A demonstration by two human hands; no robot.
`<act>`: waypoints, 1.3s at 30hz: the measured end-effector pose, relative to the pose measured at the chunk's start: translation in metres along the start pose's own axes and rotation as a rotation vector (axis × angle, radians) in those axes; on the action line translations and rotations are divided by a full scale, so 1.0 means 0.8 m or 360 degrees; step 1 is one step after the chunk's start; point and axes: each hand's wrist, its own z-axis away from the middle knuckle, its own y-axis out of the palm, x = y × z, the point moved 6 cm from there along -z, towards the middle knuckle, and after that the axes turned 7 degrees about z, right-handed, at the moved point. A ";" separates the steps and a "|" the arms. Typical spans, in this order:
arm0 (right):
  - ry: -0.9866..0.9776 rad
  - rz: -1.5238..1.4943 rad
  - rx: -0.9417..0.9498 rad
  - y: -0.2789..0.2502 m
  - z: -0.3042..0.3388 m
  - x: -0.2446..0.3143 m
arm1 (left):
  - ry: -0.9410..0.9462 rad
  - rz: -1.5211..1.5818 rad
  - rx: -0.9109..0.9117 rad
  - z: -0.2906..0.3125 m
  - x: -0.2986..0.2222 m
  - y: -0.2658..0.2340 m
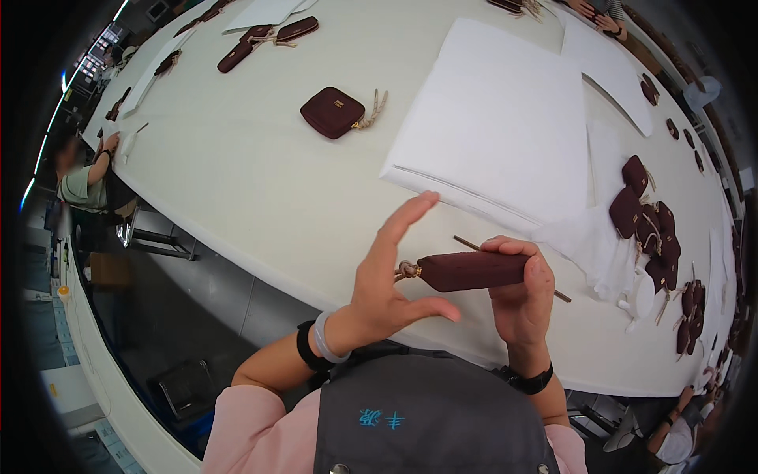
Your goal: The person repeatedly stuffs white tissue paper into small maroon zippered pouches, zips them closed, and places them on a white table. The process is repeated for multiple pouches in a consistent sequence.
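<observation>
My right hand [527, 304] grips a small dark maroon zip pouch [472, 271], its narrow edge turned up, between thumb and fingers. A beige knotted cord pull [407, 271] hangs at the pouch's left end by a gold-coloured ring. My left hand [388, 276] is open beside that end, thumb and forefinger spread wide with nothing between them. A thin brown stick [562, 296] passes behind the pouch and the right hand; whether the hand holds it or it lies on the table, I cannot tell.
A stack of white sheets [497, 118] lies ahead. One maroon pouch [332, 112] rests alone to its left. Several more pouches [626, 212] are heaped at the right, near crumpled white tissue [592, 257]. Another person [87, 178] works at the far left table edge.
</observation>
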 end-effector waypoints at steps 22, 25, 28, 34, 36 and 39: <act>-0.0800 0.0676 0.0326 0.081 -0.002 0.057 | -0.1451 0.2112 0.0252 0.029 0.041 0.035; -0.0821 0.1005 0.0370 0.072 0.001 0.062 | -0.1361 0.1783 0.0316 0.021 0.029 0.032; -0.0633 0.0390 0.0073 0.049 -0.005 0.049 | -0.1219 0.1358 0.0402 0.011 0.016 0.019; -0.0249 0.0127 0.0039 0.019 -0.001 0.028 | -0.0852 0.0988 0.0279 0.002 0.020 0.006; -0.0202 0.0092 0.0041 0.016 -0.001 0.025 | -0.0841 0.0959 0.0256 0.004 0.027 0.009; -0.0199 0.0166 0.0051 0.004 0.000 0.021 | -0.0938 0.0959 0.0254 0.004 0.040 0.019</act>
